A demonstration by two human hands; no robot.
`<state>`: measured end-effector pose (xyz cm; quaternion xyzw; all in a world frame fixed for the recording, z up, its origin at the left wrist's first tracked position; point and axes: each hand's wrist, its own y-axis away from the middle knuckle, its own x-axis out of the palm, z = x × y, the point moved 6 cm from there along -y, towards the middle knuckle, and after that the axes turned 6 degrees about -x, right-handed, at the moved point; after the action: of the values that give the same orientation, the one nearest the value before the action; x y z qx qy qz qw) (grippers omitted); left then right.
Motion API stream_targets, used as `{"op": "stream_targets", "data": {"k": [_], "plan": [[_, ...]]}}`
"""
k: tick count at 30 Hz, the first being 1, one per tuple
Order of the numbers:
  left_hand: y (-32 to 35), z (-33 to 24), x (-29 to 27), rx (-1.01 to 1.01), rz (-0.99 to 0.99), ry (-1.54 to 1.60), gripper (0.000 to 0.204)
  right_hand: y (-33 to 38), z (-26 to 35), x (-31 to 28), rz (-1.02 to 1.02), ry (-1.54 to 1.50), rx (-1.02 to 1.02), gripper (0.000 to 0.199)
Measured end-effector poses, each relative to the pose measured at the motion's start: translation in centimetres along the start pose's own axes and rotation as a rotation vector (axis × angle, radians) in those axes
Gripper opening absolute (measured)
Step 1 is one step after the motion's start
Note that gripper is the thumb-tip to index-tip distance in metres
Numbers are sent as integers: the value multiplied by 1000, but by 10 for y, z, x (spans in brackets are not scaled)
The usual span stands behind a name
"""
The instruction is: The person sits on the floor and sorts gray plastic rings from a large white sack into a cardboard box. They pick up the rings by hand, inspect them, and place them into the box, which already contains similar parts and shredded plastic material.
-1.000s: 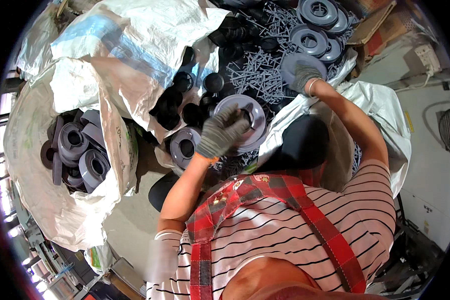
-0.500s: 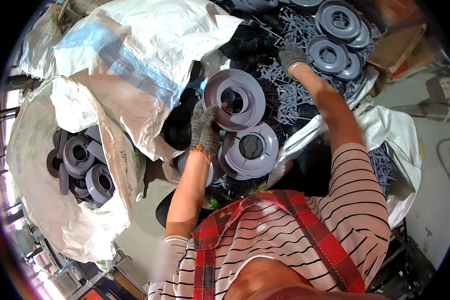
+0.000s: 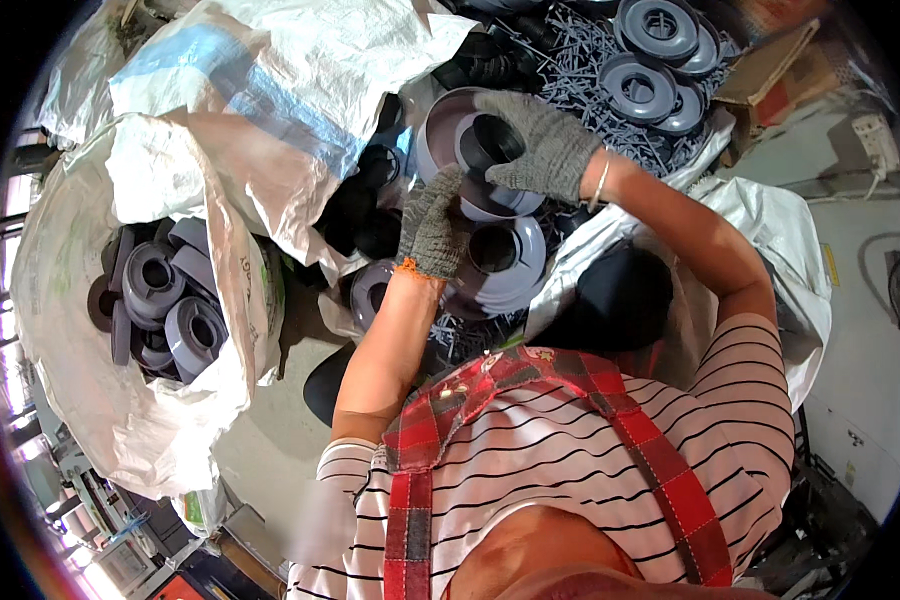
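Note:
My left hand (image 3: 435, 225), in a grey knit glove, grips the near-left edge of a grey flanged plastic ring (image 3: 437, 135), which is tilted. My right hand (image 3: 550, 148), gloved too, is closed around a black round piece (image 3: 490, 142) at the ring's central hub. Whether that piece sits fully inside the hub cannot be seen. Just below the hands lies a stack of similar grey rings (image 3: 523, 268) with dark centres. Another grey ring (image 3: 367, 290) is partly hidden by my left forearm.
On the left, an open white sack (image 3: 55, 300) contains several grey rings (image 3: 152, 280). Loose grey plastic sticks (image 3: 580, 85) form a pile at the back, with stacked grey discs (image 3: 637, 88) on top. A cardboard box (image 3: 770, 70) stands back right; white sacking (image 3: 770, 230) hangs at right.
My right hand has come from the stick pile to the ring's hub, now with a black round piece. The left hand still holds the ring, shifted slightly right and tilted.

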<state>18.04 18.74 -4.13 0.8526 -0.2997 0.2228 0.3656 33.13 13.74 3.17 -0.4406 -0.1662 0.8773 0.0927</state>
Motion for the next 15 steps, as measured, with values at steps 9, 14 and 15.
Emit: {"op": "stream_targets", "data": {"k": [9, 14, 15], "plan": [[50, -8, 11, -55, 159, -82, 29, 19, 67, -10, 374, 308, -149, 75], [51, -2, -5, -36, 161, -199, 31, 35, 95, -24, 443, 341, -350, 76], [54, 1, -5, -53, 145, -146, 31, 33, 97, -26, 438, 294, -249, 77]]}}
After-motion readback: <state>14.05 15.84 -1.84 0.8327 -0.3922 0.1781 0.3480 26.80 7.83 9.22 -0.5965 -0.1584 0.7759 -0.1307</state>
